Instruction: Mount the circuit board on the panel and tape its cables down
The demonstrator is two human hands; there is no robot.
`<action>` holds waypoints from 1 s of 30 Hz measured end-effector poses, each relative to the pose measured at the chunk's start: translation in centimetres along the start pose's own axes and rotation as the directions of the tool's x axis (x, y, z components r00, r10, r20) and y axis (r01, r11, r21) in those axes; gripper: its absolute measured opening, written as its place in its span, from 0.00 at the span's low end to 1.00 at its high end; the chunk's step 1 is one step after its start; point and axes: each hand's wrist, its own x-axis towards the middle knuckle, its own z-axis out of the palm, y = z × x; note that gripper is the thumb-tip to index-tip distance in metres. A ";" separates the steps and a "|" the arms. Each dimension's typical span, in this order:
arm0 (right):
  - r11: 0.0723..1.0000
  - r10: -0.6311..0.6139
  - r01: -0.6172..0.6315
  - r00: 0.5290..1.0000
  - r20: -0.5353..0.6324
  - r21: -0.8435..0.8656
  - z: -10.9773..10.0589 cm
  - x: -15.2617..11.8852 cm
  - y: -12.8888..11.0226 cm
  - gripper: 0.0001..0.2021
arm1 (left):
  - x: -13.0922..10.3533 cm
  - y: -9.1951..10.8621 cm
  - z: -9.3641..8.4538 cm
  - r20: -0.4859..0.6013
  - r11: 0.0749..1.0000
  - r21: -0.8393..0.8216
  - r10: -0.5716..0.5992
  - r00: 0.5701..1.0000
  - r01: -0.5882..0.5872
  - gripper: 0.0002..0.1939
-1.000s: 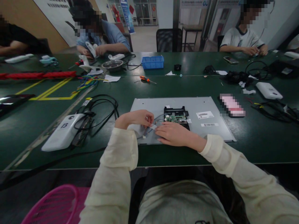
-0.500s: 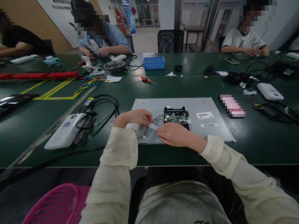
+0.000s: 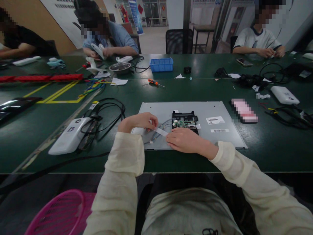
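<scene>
A strip of whitish tape [image 3: 161, 132] is stretched between my two hands, above a flat grey metal panel [image 3: 207, 107]. My left hand [image 3: 144, 121] pinches its left end between thumb and fingertips. Its right end is in the closed fingers of my right hand [image 3: 184, 140], whose fingertips are partly hidden. Beneath and behind the strip, thin grey cables [image 3: 166, 123] run to a green circuit board [image 3: 183, 124] in a black frame on the panel. My right hand covers the lower part of that frame.
Left of the panel lies a white device [image 3: 69, 135] with coiled black cables [image 3: 107, 107]. A pink phone [image 3: 244, 110] is to the right. Farther back are an orange screwdriver [image 3: 154, 83], a blue basket [image 3: 161, 65] and a metal bowl [image 3: 120, 67]. Several people sit across the table.
My hands have moved slightly apart, the right one shifting a little to the right, so more of the tape shows between them. The camera view has shifted slightly.
</scene>
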 end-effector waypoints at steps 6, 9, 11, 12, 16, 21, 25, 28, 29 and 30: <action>1.000 0.008 -0.008 1.000 -0.017 0.002 0.1 0.0 0.3 0.13 | -0.1 0.3 -0.3 -0.046 0.992 0.118 0.043 0.998 -0.037 0.11; 1.000 -0.001 0.001 0.999 -0.036 0.001 0.2 0.0 0.4 0.13 | -0.3 1.1 -0.4 -0.104 0.979 0.185 0.100 0.990 -0.080 0.11; 1.000 -0.008 0.009 0.999 -0.052 0.009 0.3 -0.1 0.5 0.14 | -0.4 1.8 -0.4 -0.125 0.974 0.175 0.165 0.978 -0.142 0.11; 1.000 -0.011 0.012 0.998 -0.060 0.013 0.3 -0.1 0.5 0.14 | -0.5 2.1 -0.4 -0.126 0.973 0.149 0.195 0.973 -0.176 0.12; 0.999 -0.034 0.037 0.995 -0.095 0.024 0.3 0.0 0.5 0.13 | -0.8 3.1 -0.1 -0.127 0.968 0.018 0.250 0.960 -0.250 0.14; 0.999 -0.025 0.029 0.977 -0.211 0.017 -0.2 -0.1 0.9 0.13 | -0.7 3.4 0.3 -0.243 0.951 -0.076 0.275 0.930 -0.301 0.13; 1.000 0.005 0.003 0.967 -0.256 0.030 -0.4 -0.5 1.5 0.12 | -0.2 3.4 0.6 -0.342 0.931 -0.074 0.314 0.886 -0.358 0.12; 0.998 0.022 -0.008 0.968 -0.248 0.055 -0.3 -0.7 1.7 0.12 | 0.3 3.4 0.7 -0.354 0.926 -0.048 0.334 0.874 -0.374 0.12; 0.998 0.023 -0.008 0.969 -0.245 0.059 -0.3 -0.6 1.8 0.12 | 0.3 3.6 0.7 -0.352 0.927 -0.036 0.337 0.873 -0.372 0.11; 0.998 0.024 -0.009 0.969 -0.244 0.061 -0.2 -0.6 1.9 0.12 | 0.2 3.8 0.7 -0.352 0.930 -0.023 0.337 0.873 -0.368 0.11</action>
